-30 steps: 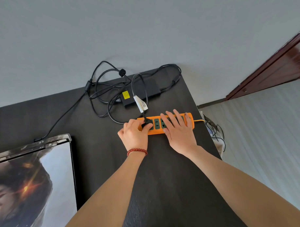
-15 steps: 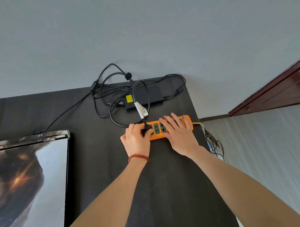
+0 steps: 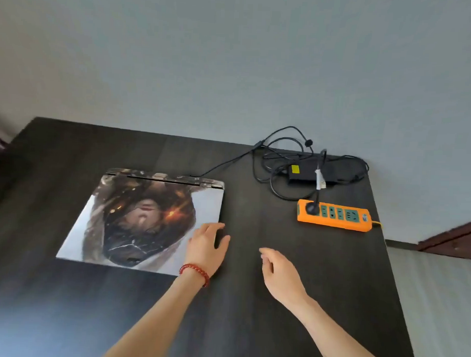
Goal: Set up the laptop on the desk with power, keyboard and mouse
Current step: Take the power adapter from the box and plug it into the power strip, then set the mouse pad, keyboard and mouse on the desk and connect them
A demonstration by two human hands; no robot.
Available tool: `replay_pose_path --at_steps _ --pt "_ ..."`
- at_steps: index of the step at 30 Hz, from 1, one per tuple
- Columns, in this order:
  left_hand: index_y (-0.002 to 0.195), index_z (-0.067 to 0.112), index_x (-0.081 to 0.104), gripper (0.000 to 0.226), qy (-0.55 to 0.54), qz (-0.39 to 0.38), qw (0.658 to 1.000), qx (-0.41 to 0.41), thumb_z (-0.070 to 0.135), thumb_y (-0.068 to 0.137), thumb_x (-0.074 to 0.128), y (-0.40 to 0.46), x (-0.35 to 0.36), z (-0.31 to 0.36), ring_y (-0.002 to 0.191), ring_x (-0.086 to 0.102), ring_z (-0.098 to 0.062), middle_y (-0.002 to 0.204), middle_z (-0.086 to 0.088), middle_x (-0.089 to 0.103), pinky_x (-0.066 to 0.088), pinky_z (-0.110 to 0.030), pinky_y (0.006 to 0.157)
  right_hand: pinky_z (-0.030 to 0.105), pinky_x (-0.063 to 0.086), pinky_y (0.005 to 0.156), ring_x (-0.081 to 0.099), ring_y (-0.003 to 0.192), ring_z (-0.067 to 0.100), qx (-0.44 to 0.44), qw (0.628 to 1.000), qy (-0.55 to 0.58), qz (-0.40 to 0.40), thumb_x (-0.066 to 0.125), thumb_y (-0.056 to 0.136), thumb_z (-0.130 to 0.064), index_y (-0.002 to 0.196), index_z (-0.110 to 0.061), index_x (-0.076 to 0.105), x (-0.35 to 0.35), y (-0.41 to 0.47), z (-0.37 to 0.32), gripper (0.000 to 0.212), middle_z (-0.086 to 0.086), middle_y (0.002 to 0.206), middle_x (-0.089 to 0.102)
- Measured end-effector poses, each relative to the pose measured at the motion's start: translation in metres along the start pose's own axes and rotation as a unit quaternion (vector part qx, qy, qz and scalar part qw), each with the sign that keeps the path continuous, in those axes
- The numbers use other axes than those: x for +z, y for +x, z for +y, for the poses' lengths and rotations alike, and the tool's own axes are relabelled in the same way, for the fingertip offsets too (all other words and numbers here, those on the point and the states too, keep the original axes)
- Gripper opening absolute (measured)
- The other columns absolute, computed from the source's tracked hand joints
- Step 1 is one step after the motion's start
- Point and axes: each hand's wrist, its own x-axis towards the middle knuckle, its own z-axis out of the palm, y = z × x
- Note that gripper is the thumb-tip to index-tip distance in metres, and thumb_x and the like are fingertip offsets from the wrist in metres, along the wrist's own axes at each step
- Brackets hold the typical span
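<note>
Hands [image 3: 206, 248] off strip [image 3: 334, 215], lying crosswise

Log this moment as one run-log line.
plug seated in power strip | laptop closed on desk | left hand at laptop's right edge, empty | right hand over desk, empty

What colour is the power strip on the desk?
Orange, with green sockets: the power strip shows plainly in the head view.
</note>
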Motion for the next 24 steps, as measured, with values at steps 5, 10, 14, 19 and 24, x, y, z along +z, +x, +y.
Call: replay_pose_path --at_steps 5,10,14,19,24 --pt "0.113 0.018 0.062 0.028 -0.078 0.086 0.989 -0.092 0.022 0.086 0.058 -0.083 -0.104 -0.108 0.101 0.060 -0.018 0.113 -0.001 0.063 0.041 -0.021 0.087 0.031 0.042 0.098 0.053 0.117 0.018 -0.069 0.993 -0.014 -0.096 0.036 0.097 -0.022 0.127 -0.019 0.050 0.083 -0.033 -0.110 0.033 0.000 0.127 0.059" --pt "0.110 0.012 0.063 0.025 -0.086 0.189 0.958 -0.200 0.018 0.086 0.058 -0.213 -0.217 -0.247 0.098 0.062 -0.020 0.108 -0.005 0.064 0.041 -0.021 0.085 0.027 0.040 0.092 0.057 0.110 0.019 -0.165 0.973 -0.024 -0.156 0.038 0.095 -0.017 0.122 -0.018 0.055 0.218 -0.099 -0.243 0.032 0.001 0.119 0.064" --pt "0.107 0.014 0.064 0.022 -0.085 0.255 0.923 -0.274 0.021 0.087 0.056 -0.319 -0.278 -0.341 0.097 0.063 -0.021 0.106 -0.005 0.067 0.048 -0.028 0.086 0.029 0.042 0.091 0.058 0.107 0.020 -0.215 0.947 -0.023 -0.237 0.039 0.094 -0.014 0.120 -0.016 0.056 0.325 -0.155 -0.323 0.030 0.003 0.115 0.066" --pt "0.111 0.016 0.061 0.024 -0.144 0.331 0.834 -0.417 0.021 0.089 0.054 -0.437 -0.308 -0.430 0.096 0.061 -0.018 0.109 -0.006 0.066 0.045 -0.024 0.085 0.024 0.041 0.084 0.057 0.104 0.018 -0.264 0.895 -0.068 -0.354 0.038 0.095 -0.016 0.119 -0.019 0.057 0.439 -0.210 -0.394 0.031 0.003 0.116 0.065" --pt "0.114 0.014 0.059 0.026 -0.179 0.326 0.773 -0.514 0.020 0.089 0.053 -0.482 -0.307 -0.491 0.107 0.059 -0.024 0.116 -0.008 0.064 0.046 -0.031 0.093 0.026 0.040 0.088 0.054 0.108 0.018 -0.265 0.862 -0.123 -0.414 0.038 0.094 -0.018 0.120 -0.021 0.056 0.516 -0.225 -0.428 0.032 0.002 0.119 0.062"
